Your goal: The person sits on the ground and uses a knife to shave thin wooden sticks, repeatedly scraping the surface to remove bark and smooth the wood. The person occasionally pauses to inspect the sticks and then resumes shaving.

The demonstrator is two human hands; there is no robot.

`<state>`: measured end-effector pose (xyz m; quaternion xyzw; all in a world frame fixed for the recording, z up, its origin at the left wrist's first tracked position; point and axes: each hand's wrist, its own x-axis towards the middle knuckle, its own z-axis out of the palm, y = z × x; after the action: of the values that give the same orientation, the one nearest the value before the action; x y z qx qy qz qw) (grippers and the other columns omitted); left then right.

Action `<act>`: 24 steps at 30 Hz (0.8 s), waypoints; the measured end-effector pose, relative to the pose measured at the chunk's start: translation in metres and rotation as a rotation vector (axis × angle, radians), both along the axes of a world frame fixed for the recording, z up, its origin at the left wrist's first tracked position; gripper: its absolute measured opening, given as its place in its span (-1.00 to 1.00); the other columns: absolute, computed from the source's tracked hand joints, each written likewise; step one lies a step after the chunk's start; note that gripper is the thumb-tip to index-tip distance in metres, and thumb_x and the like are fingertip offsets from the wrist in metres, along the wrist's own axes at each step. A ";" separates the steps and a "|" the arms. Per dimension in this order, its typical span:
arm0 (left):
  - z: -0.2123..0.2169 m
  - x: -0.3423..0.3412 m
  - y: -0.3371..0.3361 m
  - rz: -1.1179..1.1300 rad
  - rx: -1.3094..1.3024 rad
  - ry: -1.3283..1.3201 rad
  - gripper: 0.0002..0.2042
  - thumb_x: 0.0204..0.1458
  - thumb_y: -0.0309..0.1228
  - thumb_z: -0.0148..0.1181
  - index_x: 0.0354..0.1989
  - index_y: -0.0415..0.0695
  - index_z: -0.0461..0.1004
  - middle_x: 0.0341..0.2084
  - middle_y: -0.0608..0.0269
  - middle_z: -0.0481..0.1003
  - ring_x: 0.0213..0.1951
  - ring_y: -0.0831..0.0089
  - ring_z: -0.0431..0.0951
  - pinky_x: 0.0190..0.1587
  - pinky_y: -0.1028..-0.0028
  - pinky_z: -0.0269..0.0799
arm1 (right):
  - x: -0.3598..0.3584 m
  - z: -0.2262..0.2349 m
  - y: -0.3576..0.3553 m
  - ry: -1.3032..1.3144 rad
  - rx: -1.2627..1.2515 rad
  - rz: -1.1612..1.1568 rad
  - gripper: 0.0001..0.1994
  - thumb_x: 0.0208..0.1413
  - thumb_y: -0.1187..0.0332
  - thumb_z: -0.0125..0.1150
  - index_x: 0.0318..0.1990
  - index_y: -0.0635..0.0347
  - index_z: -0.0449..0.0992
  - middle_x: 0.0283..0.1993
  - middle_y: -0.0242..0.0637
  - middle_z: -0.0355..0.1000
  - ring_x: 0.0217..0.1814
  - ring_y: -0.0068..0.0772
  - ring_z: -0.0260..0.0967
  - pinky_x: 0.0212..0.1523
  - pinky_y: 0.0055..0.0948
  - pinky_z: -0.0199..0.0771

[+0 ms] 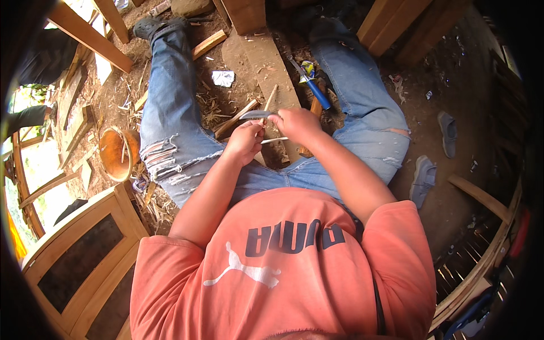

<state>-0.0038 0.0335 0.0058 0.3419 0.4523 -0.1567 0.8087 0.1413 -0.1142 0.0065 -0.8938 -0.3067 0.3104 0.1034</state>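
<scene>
My left hand (246, 143) is closed, pinching a slim pale wooden stick (272, 97) that slants up and away from the fingers. My right hand (298, 124) is wrapped round a knife whose handle is hidden in the fist. The knife's grey blade (256, 115) points left, lying across the stick just beyond my left fingertips. A second thin white stick (275, 140) shows between the two hands, below the right wrist; whether a hand touches it I cannot tell. Both hands are between my jeans-clad legs, above a plank.
The plank (272, 68) runs along the ground. A blue-handled tool (318, 95) lies beside it, near crumpled white paper (223, 78) and wood shavings. An orange-brown bucket (135, 148) and a panelled wooden frame (126, 218) are at left. Shoes (422, 182) lie at right.
</scene>
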 end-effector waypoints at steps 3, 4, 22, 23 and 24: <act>-0.004 -0.005 0.000 -0.014 -0.027 -0.012 -0.90 0.41 -0.36 0.07 -0.08 -0.01 0.52 -0.40 0.52 0.38 -0.52 0.71 0.20 -0.53 0.63 0.10 | 0.018 -0.011 -0.001 -0.031 0.029 -0.052 -0.42 0.46 -0.18 -0.09 -0.15 0.14 0.67 -0.19 0.02 0.66 -0.11 0.17 0.65 -0.11 0.13 0.61; -0.004 -0.004 -0.001 -0.012 -0.028 -0.006 -0.90 0.41 -0.35 0.07 -0.07 -0.01 0.52 -0.40 0.51 0.38 -0.52 0.71 0.20 -0.53 0.63 0.09 | 0.009 -0.007 0.001 -0.016 0.033 0.009 -0.42 0.47 -0.17 -0.09 -0.16 0.15 0.68 -0.20 0.02 0.66 -0.11 0.16 0.65 -0.12 0.13 0.61; -0.003 -0.001 -0.001 -0.022 0.029 0.018 -0.94 0.39 -0.37 0.10 -0.11 -0.01 0.49 -0.43 0.50 0.36 -0.54 0.69 0.19 -0.55 0.60 0.07 | -0.011 -0.004 0.003 -0.037 0.063 0.143 -0.45 0.47 -0.15 -0.09 -0.18 0.10 0.68 -0.24 -0.03 0.67 -0.15 0.10 0.67 -0.17 0.09 0.62; -0.001 -0.002 -0.002 -0.033 0.043 0.024 -0.94 0.39 -0.36 0.09 -0.12 0.00 0.48 -0.42 0.52 0.36 -0.55 0.71 0.17 -0.55 0.61 0.05 | -0.004 -0.011 0.001 -0.065 0.093 0.114 -0.44 0.47 -0.16 -0.09 -0.18 0.11 0.68 -0.24 -0.02 0.67 -0.14 0.11 0.67 -0.16 0.09 0.62; -0.002 0.000 -0.002 -0.027 0.034 0.004 -0.94 0.39 -0.37 0.09 -0.12 0.00 0.48 -0.42 0.51 0.36 -0.55 0.71 0.17 -0.55 0.61 0.05 | 0.008 -0.016 0.001 -0.055 0.063 0.056 -0.44 0.46 -0.17 -0.09 -0.17 0.10 0.68 -0.22 -0.01 0.67 -0.12 0.13 0.66 -0.14 0.09 0.62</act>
<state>-0.0039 0.0316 0.0043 0.3613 0.4517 -0.1606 0.7997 0.1491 -0.1134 -0.0091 -0.8894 -0.3440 0.2786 0.1143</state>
